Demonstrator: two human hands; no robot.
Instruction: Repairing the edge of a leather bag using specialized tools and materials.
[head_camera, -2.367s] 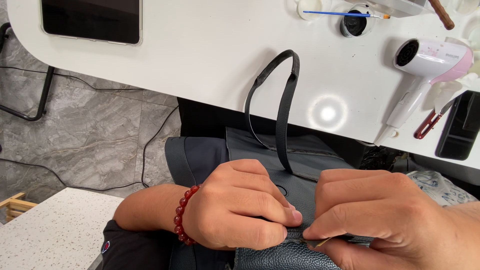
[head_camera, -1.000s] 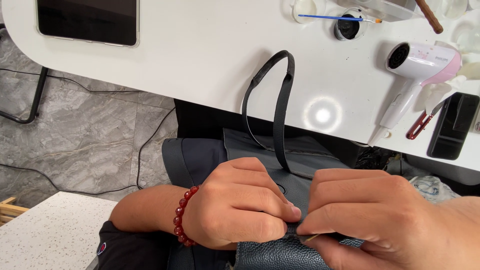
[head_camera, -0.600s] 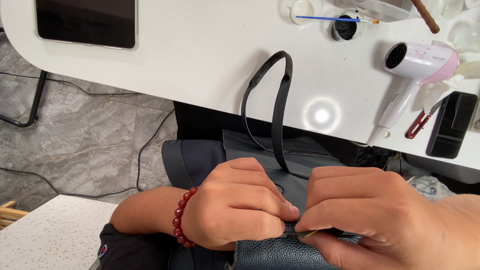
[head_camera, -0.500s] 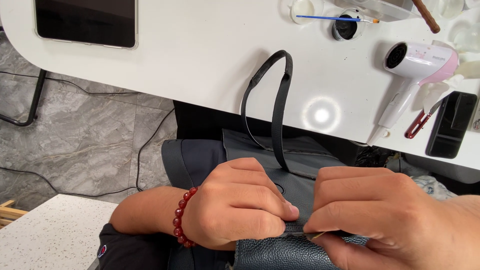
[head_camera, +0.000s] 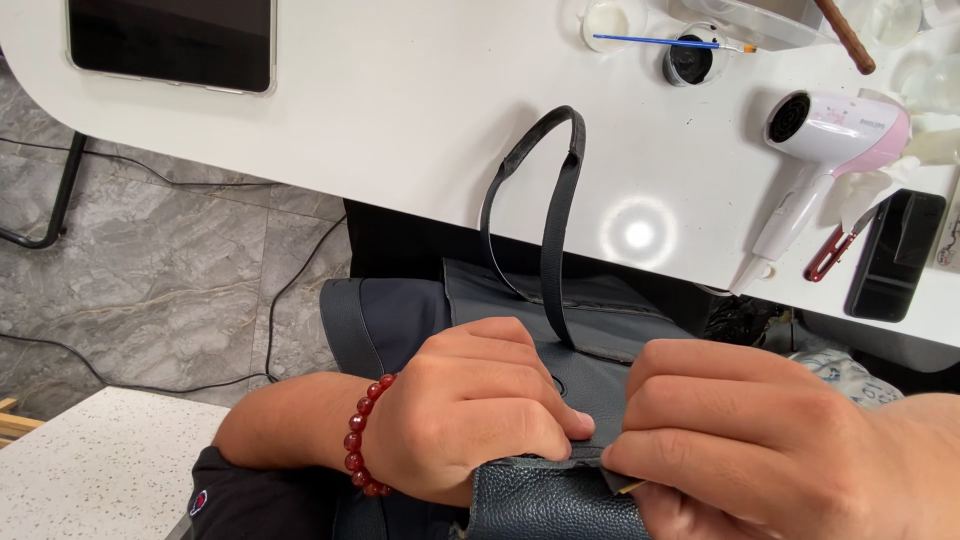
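Two hands pinch the edge of a dark blue-grey leather bag in the person's lap, below a white worktable.

The white table (head_camera: 400, 110) spans the top of the view, and the leather bag (head_camera: 560, 500) lies in the lap beneath its edge, with the strap (head_camera: 555, 210) looping up onto the tabletop. The right hand (head_camera: 760, 440) is curled, thumb and fingers pinched on the bag's top edge, a thin pale sliver showing at its fingertips. The left hand (head_camera: 470, 430), a red bead bracelet (head_camera: 358, 450) on its wrist, is closed on the same edge just beside the right, the two nearly touching. On the table lie a dark tablet (head_camera: 170, 40), a pink-and-white hair dryer (head_camera: 820, 150), a black phone (head_camera: 895, 255), red snips (head_camera: 835, 250), and a small black pot (head_camera: 688, 62) with a blue-handled brush (head_camera: 660, 42) across it.
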